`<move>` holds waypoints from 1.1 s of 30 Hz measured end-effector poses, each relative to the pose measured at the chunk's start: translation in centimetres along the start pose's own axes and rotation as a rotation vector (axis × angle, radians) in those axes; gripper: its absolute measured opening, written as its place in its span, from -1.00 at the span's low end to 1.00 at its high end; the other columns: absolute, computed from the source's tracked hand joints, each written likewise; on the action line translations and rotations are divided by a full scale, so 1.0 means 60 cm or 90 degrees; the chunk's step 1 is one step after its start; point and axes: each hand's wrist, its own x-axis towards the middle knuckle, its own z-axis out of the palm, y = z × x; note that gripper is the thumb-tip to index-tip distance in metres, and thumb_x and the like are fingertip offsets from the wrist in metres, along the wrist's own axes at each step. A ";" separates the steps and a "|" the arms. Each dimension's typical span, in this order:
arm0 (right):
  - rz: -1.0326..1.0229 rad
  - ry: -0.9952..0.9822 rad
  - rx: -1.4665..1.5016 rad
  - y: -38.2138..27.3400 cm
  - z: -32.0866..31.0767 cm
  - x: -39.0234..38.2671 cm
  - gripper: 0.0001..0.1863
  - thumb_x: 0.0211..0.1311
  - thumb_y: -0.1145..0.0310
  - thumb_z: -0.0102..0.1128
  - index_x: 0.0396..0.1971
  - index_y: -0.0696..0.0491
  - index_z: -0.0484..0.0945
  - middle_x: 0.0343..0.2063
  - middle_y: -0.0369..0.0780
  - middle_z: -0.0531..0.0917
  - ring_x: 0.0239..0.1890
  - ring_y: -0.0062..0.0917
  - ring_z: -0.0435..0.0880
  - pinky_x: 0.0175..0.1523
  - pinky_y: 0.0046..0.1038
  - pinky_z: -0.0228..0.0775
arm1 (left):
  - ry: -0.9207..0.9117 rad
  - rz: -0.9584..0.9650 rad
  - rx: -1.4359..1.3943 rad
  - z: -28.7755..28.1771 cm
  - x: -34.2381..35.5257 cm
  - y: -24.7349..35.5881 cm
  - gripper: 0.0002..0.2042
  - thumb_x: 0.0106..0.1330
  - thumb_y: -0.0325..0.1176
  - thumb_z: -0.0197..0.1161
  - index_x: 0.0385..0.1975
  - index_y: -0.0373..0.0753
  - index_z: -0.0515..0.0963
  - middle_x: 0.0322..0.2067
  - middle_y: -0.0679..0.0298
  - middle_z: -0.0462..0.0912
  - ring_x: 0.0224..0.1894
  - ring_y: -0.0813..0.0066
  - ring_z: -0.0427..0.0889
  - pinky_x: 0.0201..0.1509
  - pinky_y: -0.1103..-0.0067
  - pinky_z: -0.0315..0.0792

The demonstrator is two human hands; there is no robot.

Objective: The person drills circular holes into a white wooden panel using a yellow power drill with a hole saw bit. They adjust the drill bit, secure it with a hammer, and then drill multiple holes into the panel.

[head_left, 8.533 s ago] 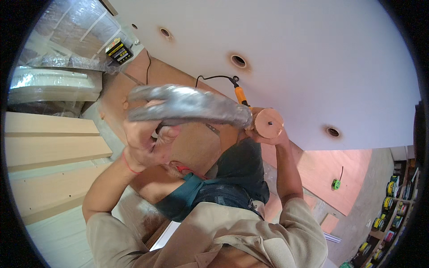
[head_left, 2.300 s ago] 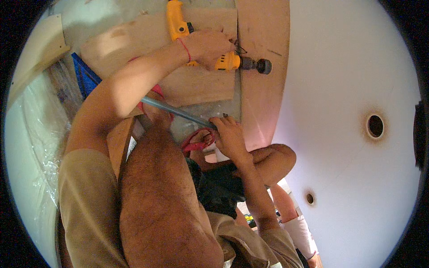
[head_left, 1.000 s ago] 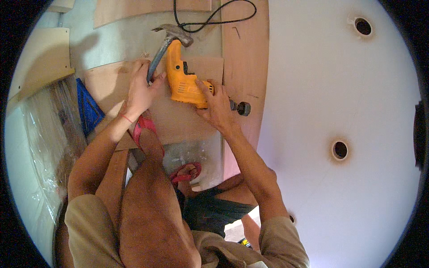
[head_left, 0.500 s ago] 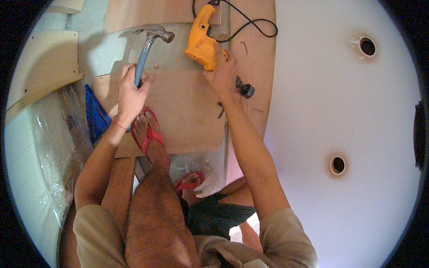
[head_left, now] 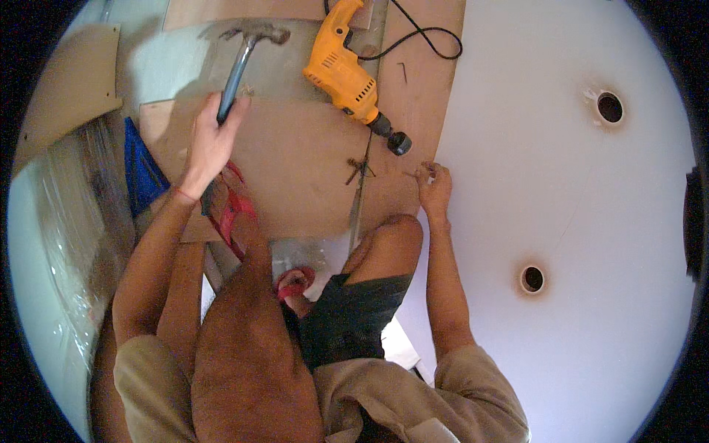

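My left hand (head_left: 210, 144) is wrapped round the blue handle of a claw hammer (head_left: 236, 80), its metal head pointing away from me. At the edge of the brown board, my right hand (head_left: 436, 190) has its fingertips drawn together. A thin, nail-like piece shows beside those fingertips, but whether they grip it I cannot tell. The yellow power drill (head_left: 338, 70) lies on the boards beyond my right hand. A black round cutter (head_left: 399, 143) is fitted in its chuck. A dark chuck key (head_left: 360, 170) rests between the drill and my knee.
A white panel (head_left: 517, 184) with two round, brown-edged holes (head_left: 610, 107) fills the right side. Near the drill are its black cord (head_left: 428, 33) and a small hex key (head_left: 403, 71). A blue angular piece (head_left: 144, 177) and clear plastic wrap (head_left: 70, 244) lie at left.
My right hand has let go of the drill and moved right and nearer to me, to the board's edge. The drill now lies alone. My left hand still holds the hammer.
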 end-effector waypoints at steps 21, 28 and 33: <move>-0.169 -0.031 0.383 -0.092 -0.067 0.071 -0.73 0.31 0.35 0.40 -0.11 0.22 0.70 -0.30 -0.16 0.77 -0.24 -0.53 0.73 -0.03 -0.46 0.54 | -0.030 -0.068 -0.080 0.238 -0.113 0.100 -0.54 0.46 0.04 0.24 -0.45 -0.28 0.46 -0.67 0.26 0.34 -0.59 0.46 0.33 -0.50 0.36 0.22; -0.227 -0.158 0.320 -0.141 -0.029 0.138 -0.78 0.30 0.40 0.38 -0.12 0.19 0.70 -0.26 -0.14 0.79 -0.21 -0.53 0.75 -0.04 -0.46 0.56 | -0.057 -0.068 -0.100 0.240 -0.152 0.074 -0.58 0.46 0.02 0.24 -0.36 -0.29 0.51 -0.65 0.15 0.40 -0.57 0.33 0.41 -0.46 0.32 0.29; -0.284 -0.153 0.264 -0.125 -0.020 0.136 -0.76 0.24 0.40 0.42 -0.11 0.13 0.71 -0.30 -0.15 0.78 -0.24 -0.45 0.74 -0.04 -0.42 0.55 | -0.068 -0.103 -0.074 0.229 -0.156 0.066 -0.58 0.49 0.03 0.18 -0.30 -0.30 0.50 -0.62 0.05 0.46 -0.56 0.18 0.48 -0.43 0.26 0.34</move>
